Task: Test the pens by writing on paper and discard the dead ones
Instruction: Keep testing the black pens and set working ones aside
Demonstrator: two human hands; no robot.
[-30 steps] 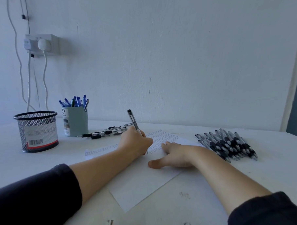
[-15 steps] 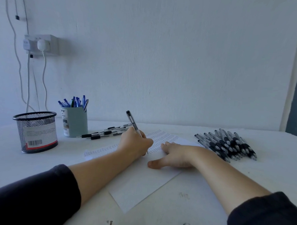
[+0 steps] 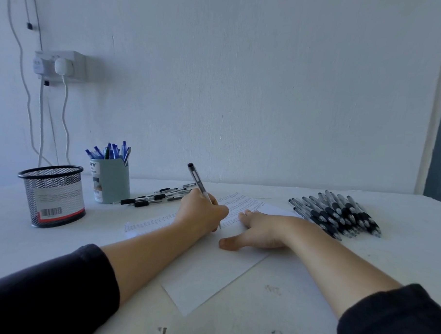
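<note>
White paper lies slantwise on the table, rows of small marks across its far half. The left hand grips a black-capped pen, barrel tilted up and away above the knuckles, tip seemingly touching the sheet just below the fingers. The right hand rests flat on the paper, fingers straight, beside a heap of pens.

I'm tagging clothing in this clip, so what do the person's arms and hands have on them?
Both arms wear dark, near-black sleeves, the left sleeve and right sleeve pushed up so the forearms are bare. The left hand and right hand show no gloves, rings or watch.
</note>
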